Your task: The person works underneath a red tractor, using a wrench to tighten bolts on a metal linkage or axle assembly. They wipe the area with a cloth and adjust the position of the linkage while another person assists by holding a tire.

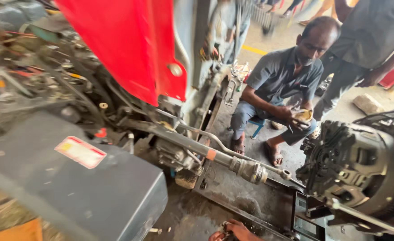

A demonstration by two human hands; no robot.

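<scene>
Bottom centre of the frame: one of your hands (238,230) sits at the edge, fingers curled round a small metal part (225,228); which hand it is, can't tell, nor how tight the grip is. The other hand is out of view.

Just above it, a long grey steering shaft (214,156) runs on a diagonal from centre left down to lower right, its jointed end pointing at the dark clutch assembly (348,165) at right.

Grey box with a red-edged label (80,151) at lower left.

Red panel (134,44) at top centre.

Farther back, a seated person (279,85) in a grey shirt holds a yellowish object (304,115) in both hands.
</scene>
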